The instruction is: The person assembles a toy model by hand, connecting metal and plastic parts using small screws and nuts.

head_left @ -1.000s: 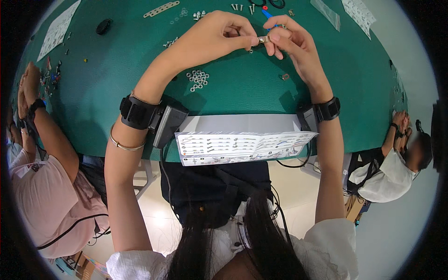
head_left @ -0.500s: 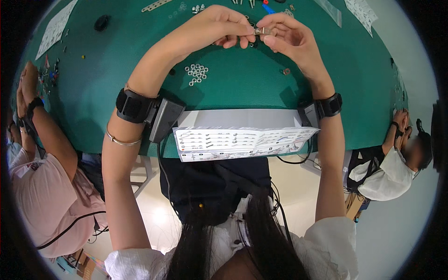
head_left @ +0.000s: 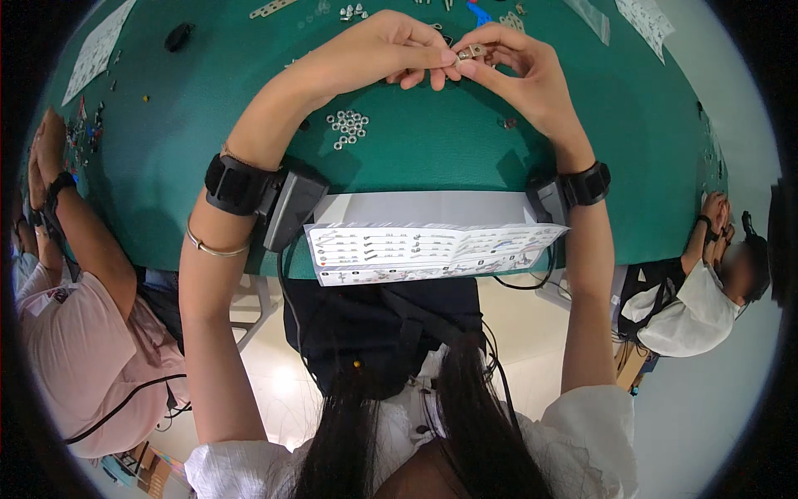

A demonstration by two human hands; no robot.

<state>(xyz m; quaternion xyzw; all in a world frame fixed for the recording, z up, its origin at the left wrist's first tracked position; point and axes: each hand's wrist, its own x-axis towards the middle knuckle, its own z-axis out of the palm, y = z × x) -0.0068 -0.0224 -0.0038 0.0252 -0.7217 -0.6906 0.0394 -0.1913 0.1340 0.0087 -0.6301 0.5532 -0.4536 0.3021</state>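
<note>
Above the far part of the green table, my left hand (head_left: 406, 55) and my right hand (head_left: 525, 73) meet at a small metal bracket (head_left: 474, 51) with a hole in it. My right thumb and fingers pinch the bracket. At its left end my left thumb and forefinger are closed together; whether they grip the bracket itself or a small fastener on it is hidden. A cluster of silver hex nuts (head_left: 347, 127) lies nearer me, below my left wrist. A small reddish-brown part (head_left: 508, 123) rests below my right hand.
A folded printed sheet (head_left: 432, 241) stands along the near table edge (head_left: 665, 241). Beyond my hands lie silver cap-like parts (head_left: 353, 12), a perforated metal strip (head_left: 273, 8), a blue tool (head_left: 478, 13) and a clear plastic bag (head_left: 588, 18). Other people sit at left and right.
The bracket has turned slightly between my fingers, so its holed face shows more. My right fingers have shifted a little; both hands stay in about the same place.
</note>
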